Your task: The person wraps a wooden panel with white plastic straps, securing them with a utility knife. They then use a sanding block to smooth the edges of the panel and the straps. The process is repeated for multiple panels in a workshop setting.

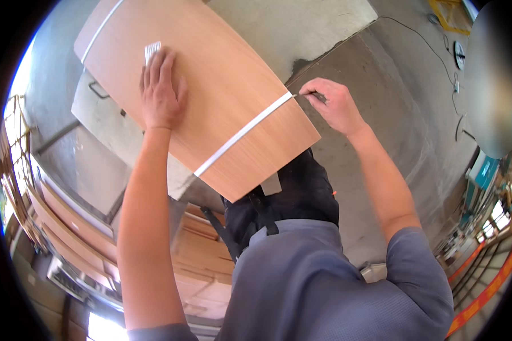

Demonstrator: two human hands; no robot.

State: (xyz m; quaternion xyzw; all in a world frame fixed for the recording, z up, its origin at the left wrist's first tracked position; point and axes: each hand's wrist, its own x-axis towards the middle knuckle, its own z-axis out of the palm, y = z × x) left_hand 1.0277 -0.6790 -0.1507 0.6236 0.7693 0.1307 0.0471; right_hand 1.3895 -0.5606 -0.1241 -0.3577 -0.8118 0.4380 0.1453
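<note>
A stack or slab of light wood-coloured board (227,74) lies across a pale worktop in front of me, its near end jutting toward my body. Around that near end runs a flat white strap (244,132), and a second white strap (101,31) crosses the far end. My left hand (160,94) rests flat on the board, its fingertips by a small white label (152,51). Beside the board's right edge, at the near strap's end, my right hand (335,105) is closed in a pinch. Something thin shows at its fingertips, too small to name.
The pale worktop (301,31) extends beyond the board. Long curved boards (74,230) stand at the left, with more wooden boards (202,244) stacked below. A dark cable (418,40) trails over the floor at right, near a yellow frame (450,16).
</note>
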